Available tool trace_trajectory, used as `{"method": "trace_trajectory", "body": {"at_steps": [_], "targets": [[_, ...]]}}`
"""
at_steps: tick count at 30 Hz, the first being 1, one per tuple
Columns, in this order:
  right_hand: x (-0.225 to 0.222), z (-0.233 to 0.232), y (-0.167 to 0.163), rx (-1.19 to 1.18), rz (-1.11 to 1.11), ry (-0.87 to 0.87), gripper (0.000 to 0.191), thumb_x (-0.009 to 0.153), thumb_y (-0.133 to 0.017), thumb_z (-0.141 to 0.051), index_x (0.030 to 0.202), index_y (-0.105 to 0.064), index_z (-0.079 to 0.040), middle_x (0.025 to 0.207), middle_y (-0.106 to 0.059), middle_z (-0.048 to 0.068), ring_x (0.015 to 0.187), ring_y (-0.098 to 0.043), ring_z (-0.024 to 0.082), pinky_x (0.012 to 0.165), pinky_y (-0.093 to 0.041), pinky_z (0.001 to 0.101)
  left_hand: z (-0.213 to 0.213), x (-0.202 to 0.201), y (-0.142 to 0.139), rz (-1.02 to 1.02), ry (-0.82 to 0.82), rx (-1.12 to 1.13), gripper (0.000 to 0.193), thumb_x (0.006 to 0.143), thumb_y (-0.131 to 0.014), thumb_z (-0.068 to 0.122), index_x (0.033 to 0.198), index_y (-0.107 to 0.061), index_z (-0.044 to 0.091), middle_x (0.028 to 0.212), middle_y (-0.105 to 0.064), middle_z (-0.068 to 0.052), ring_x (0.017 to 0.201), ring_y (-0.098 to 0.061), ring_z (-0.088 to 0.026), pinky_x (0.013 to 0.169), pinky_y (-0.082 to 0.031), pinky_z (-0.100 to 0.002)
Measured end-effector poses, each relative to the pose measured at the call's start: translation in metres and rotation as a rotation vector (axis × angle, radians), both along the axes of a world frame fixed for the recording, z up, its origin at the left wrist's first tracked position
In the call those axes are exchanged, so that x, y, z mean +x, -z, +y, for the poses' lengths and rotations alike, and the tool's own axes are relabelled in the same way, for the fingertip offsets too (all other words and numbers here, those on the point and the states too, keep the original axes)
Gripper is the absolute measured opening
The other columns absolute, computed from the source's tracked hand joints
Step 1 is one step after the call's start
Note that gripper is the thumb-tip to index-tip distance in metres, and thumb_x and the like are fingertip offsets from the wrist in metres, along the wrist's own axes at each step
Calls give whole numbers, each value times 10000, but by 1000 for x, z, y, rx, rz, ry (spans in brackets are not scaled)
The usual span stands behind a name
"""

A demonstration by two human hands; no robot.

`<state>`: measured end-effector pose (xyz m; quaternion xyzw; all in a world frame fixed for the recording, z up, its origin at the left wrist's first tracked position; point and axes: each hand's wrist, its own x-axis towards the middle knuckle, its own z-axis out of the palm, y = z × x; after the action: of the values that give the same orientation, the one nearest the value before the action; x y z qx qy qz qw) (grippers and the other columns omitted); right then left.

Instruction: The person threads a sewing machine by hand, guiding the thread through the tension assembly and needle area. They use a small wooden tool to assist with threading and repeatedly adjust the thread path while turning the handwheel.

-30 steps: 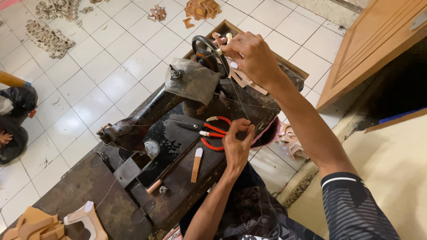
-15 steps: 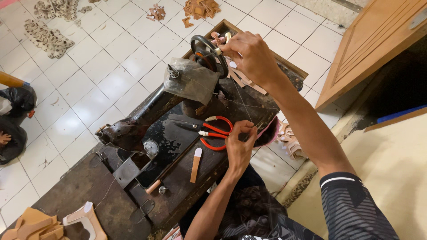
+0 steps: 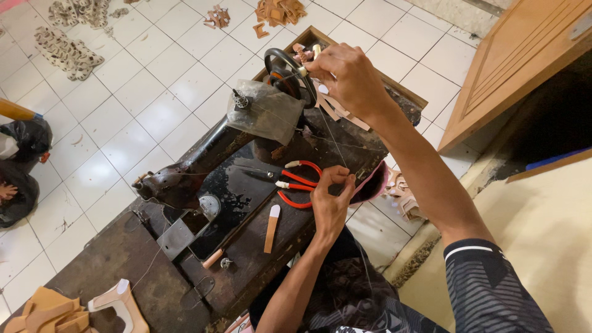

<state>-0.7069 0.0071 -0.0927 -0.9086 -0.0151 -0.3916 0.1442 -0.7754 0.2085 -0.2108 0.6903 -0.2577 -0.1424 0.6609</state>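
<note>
A: White floor tiles all round; dark wooden surface carries an old black sewing machine. Landmark for all places: the machine. Near side first?

B: Near end of the surface, by the machine's needle end: tan leather cut-outs and a white-edged shoe piece. In front of the machine bed lie a tan strip with a white tip and a wooden-handled tool.

A: Hands?

B: Left hand, just in front of the machine bed, beside the red-handled pliers, is pinched shut on a fine thread. Right hand, up at the handwheel end, has its fingers closed on the same thread. Thread runs taut between the two.

A: Progress?

B: Judgement only: thread is drawn out and held, not seen passing through guides or needle. No workpiece under the foot that I can make out. Threading looks early; routing appears left to do.

A: Beyond the machine?

B: More leather scraps on the floor tiles, patterned pieces farther off, a wooden door past the handwheel end.
</note>
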Motion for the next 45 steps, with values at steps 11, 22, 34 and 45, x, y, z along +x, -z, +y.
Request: {"method": "trace_trajectory", "body": {"at_steps": [11, 22, 34, 45], "targets": [[-2, 2, 0, -10, -22, 0, 136, 966, -805, -131, 1093, -780, -92, 1025, -754, 89, 968, -696, 267, 827, -511, 420, 1, 1, -2, 94, 41, -63, 182, 912, -770, 89, 1071, -702, 34, 848, -772, -53, 847, -720, -108, 810, -561, -272], [1, 3, -2, 3, -18, -9, 129, 980, -794, -146, 1093, -779, -85, 1015, -756, 97, 939, -696, 263, 830, -513, 410, -1, -4, 4, 107, 82, -65, 202, 925, -775, 154, 1071, -708, 32, 878, -759, -65, 862, -724, -143, 817, -586, -305], [3, 0, -4, -11, -24, -8, 119, 979, -799, -145, 1071, -776, -73, 1027, -753, 115, 949, -691, 287, 841, -509, 422, 4, -2, 3, 127, 64, -49, 178, 928, -763, 139, 1059, -694, 40, 843, -757, -63, 818, -715, -135, 867, -573, -307], [2, 2, -7, -5, -17, -11, 114, 970, -802, -129, 1068, -777, -75, 1031, -753, 113, 957, -692, 288, 841, -512, 421, 3, -4, 7, 93, 58, -48, 175, 916, -773, 115, 1058, -697, 45, 830, -758, -56, 819, -710, -119, 828, -574, -306]]}}
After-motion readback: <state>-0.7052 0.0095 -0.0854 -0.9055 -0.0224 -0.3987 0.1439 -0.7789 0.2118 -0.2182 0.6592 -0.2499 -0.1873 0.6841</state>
